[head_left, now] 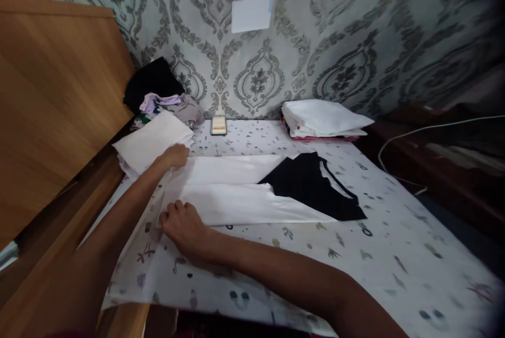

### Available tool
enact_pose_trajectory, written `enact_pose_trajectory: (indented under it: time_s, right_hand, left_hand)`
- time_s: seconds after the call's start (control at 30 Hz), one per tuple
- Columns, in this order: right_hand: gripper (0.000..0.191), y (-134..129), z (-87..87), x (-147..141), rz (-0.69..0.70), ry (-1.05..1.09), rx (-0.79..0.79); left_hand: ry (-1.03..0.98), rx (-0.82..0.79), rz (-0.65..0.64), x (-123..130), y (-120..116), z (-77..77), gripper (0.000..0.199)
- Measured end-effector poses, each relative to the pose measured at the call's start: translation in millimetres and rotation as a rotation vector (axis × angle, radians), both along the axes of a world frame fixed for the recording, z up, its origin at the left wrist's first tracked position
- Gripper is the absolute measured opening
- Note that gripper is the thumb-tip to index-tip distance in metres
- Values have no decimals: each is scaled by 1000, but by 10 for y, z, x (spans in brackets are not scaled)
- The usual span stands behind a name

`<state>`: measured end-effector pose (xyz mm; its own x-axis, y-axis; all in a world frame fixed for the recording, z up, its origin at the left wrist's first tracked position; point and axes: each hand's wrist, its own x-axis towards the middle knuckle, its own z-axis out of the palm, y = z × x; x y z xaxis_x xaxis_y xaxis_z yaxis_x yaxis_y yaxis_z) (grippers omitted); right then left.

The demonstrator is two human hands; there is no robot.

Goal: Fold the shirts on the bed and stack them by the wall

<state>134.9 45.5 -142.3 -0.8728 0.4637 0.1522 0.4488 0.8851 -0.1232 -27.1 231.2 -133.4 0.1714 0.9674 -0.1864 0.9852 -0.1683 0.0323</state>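
A black-and-white shirt (pixel 226 204) lies flat on a patterned sheet, its white sides folded lengthwise to the middle. The black part with the neckline (pixel 311 185) points right. At the shirt's left end, my left hand (pixel 176 156) is closed on the far corner, beside a white folded cloth (pixel 152 138). My right hand (pixel 184 228) has its fingers curled over the near corner of the same end. The fabric under the fingers is mostly hidden.
Crumpled clothes (pixel 169 103) and a black cloth (pixel 152 82) are heaped at the back left, near a wooden panel (pixel 55 90). A small phone-like device (pixel 218 125) lies by the wall. A folded white stack (pixel 323 117) sits back right. A white cable (pixel 426 128) hangs at right.
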Motion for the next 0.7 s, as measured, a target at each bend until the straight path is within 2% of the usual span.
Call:
enact_pose_trajectory:
  time_s: [0.07, 0.17, 0.27, 0.33, 0.47, 0.53, 0.6, 0.7]
  right_hand:
    - [20, 31, 34, 9, -45, 4, -64]
    - [20, 136, 54, 71, -179, 81, -260]
    - [17, 259, 13, 202, -345, 378, -496]
    - [13, 319, -32, 326, -400, 655, -656]
    - [9, 366, -72, 675, -384, 1095, -987]
    - [8, 352, -58, 915, -382, 1229, -1105]
    - [11, 311, -47, 1191, -430, 1325, -1158]
    - [14, 208, -76, 1612, -582, 1429, -1188]
  left_hand:
    - [-14, -17, -10, -10, -2, 72, 15]
    - [-66, -41, -16, -31, -3, 223, 12]
    - [-135, -59, -25, -14, -4, 426, 16]
    - [-287, -82, -20, 54, -13, 571, 23]
    - [-785, -218, 78, 379, 3, 796, 39]
    - [-945, -262, 132, 631, 70, 835, 39]
    - [-1069, -263, 174, 924, 177, 801, 33]
    - [-1172, -261, 204, 1387, 341, 600, 25]
